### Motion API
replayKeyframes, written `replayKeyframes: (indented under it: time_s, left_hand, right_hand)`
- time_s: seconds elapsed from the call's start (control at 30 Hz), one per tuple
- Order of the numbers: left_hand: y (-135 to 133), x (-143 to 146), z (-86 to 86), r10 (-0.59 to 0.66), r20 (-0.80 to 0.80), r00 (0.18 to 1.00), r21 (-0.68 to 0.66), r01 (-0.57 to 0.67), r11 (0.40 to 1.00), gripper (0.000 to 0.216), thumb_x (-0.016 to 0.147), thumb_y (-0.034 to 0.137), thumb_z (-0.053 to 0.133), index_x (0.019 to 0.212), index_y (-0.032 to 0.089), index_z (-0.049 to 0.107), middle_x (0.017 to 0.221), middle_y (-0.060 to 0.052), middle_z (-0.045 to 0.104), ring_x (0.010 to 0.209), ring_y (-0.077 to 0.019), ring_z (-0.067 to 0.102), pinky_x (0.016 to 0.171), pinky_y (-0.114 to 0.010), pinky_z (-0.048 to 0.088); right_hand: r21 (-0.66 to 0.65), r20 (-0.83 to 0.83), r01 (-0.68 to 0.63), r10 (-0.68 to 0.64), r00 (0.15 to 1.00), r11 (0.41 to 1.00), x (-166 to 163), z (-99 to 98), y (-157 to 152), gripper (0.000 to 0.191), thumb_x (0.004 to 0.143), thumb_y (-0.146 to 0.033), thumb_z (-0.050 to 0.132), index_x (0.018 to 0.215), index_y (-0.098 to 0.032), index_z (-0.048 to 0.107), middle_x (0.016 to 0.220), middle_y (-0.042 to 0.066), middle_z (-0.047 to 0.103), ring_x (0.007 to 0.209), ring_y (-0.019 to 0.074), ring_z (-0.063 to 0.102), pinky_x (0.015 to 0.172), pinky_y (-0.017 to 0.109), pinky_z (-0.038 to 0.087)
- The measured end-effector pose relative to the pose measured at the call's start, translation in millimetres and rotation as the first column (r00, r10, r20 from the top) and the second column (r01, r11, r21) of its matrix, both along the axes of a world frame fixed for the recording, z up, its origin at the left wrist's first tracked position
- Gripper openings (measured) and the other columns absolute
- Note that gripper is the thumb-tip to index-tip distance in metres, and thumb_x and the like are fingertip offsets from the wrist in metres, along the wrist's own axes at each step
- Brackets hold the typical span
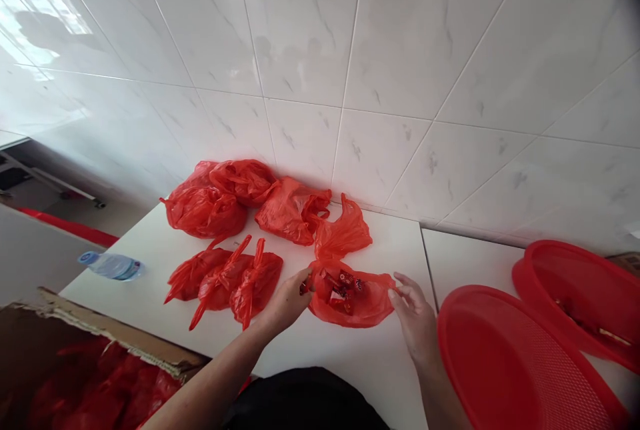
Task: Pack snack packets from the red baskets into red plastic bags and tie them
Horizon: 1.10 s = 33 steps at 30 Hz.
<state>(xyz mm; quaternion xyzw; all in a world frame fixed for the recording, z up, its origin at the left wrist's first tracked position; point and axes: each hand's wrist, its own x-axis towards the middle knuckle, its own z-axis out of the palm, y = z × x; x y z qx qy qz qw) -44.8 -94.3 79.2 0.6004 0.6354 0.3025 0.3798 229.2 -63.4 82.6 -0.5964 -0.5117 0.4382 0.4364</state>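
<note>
On the white table in front of me, a red plastic bag lies with its mouth spread wide. Inside it are several small wrapped pieces in red packaging, too small to name exactly. My left hand pinches the bag's left rim, its fingers closed on the thin plastic. At the opposite rim, my right hand grips the edge between thumb and fingers. Just behind this bag sits a crumpled red bag. To the left of my left hand, knotted red bags stand in a row.
Fuller red bags lean by the tiled wall. A water bottle lies on its side at the left. An open cardboard box with red bags inside stands at lower left. Red plastic baskets occupy the right.
</note>
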Motion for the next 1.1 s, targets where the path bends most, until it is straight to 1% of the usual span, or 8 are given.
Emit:
replayKeyframes:
  time_s: [0.13,0.23,0.33,0.43,0.57,0.73,0.93,1.1]
  left_hand:
    - [8,9,21.9,-0.122,-0.154,0.980,0.161,0.147,0.976,0.013,0.079,0.012,0.049,0.077,0.019,0.059,0.081,0.000,0.056,0.074,-0.0131,0.052,0.068,-0.025,0.040]
    - [13,19,41.3,-0.180,-0.218,0.959,0.257,0.235,0.938,0.014,0.082,0.013,0.051,0.076,0.019,0.062,0.084,-0.002,0.057,0.077,-0.0136,0.053,0.071,-0.025,0.041]
    - [13,30,57.4,-0.205,-0.161,0.965,0.246,0.240,0.939,0.015,0.080,0.010,0.052,0.077,0.019,0.064,0.083,-0.002,0.058,0.071,-0.0111,0.054,0.066,-0.023,0.042]
    - [9,40,65.1,-0.195,-0.012,0.981,0.220,0.193,0.956,0.017,0.076,0.005,0.054,0.077,0.018,0.064,0.083,-0.001,0.060,0.072,-0.0102,0.056,0.067,-0.021,0.044]
    - [2,53,60.1,-0.234,0.175,0.956,0.213,0.195,0.957,0.024,0.070,-0.002,0.054,0.079,0.019,0.063,0.084,0.000,0.060,0.072,-0.0097,0.057,0.065,-0.020,0.047]
    - [-1,53,49.8,-0.124,0.020,0.992,0.445,0.102,0.890,0.026,0.075,0.006,0.063,0.097,0.020,0.060,0.096,-0.004,0.060,0.089,-0.0156,0.057,0.080,-0.029,0.050]
    - [7,43,31.8,-0.260,-0.357,0.897,0.469,0.413,0.781,0.008,0.084,0.023,0.063,0.091,0.020,0.066,0.085,-0.004,0.064,0.081,-0.0166,0.057,0.079,-0.033,0.048]
    - [8,41,7.4,-0.131,-0.204,0.970,0.415,0.207,0.886,0.019,0.085,0.014,0.055,0.069,0.019,0.064,0.084,-0.005,0.063,0.086,-0.0171,0.059,0.085,-0.034,0.047]
  right_hand:
    - [0.014,-0.316,-0.108,0.107,0.943,0.994,-14,6.6,1,0.024,0.082,-0.044,0.063,0.076,-0.022,0.055,0.095,0.005,0.068,0.094,0.0186,0.061,0.086,0.034,0.047]
    - [-0.011,-0.415,-0.109,0.095,0.905,0.994,-28,10.8,0,0.030,0.088,-0.048,0.053,0.073,-0.022,0.050,0.056,-0.006,0.046,0.052,0.0093,0.044,0.055,0.023,0.041]
    - [-0.067,-0.371,-0.107,0.075,0.926,0.992,-37,16.6,-6,0.033,0.092,-0.053,0.041,0.093,-0.023,0.055,0.054,-0.008,0.036,0.046,0.0077,0.028,0.044,0.021,0.027]
    - [-0.122,-0.267,-0.325,0.284,0.921,0.938,-44,23.1,-13,0.040,0.090,-0.048,0.048,0.122,-0.024,0.050,0.059,-0.007,0.041,0.051,0.0086,0.035,0.050,0.021,0.032]
    - [-0.182,-0.166,-0.624,0.602,0.781,0.760,-55,26.0,-14,0.017,0.083,-0.035,0.057,0.085,-0.018,0.061,0.059,-0.005,0.045,0.055,0.0088,0.037,0.052,0.023,0.030]
    - [-0.171,-0.137,-0.545,0.528,0.838,0.821,-65,26.8,-1,0.034,0.086,-0.042,0.049,0.061,-0.019,0.045,0.055,-0.005,0.037,0.053,0.0085,0.030,0.049,0.024,0.026]
    - [-0.198,-0.273,-0.508,0.450,0.850,0.838,-72,13.6,13,0.043,0.086,-0.055,0.046,0.058,-0.022,0.042,0.051,-0.005,0.037,0.050,0.0104,0.035,0.048,0.026,0.030]
    - [-0.180,-0.253,-0.581,0.534,0.807,0.793,-69,-5.3,15,0.051,0.089,-0.056,0.042,0.059,-0.018,0.057,0.050,-0.002,0.050,0.046,0.0106,0.042,0.048,0.026,0.034]
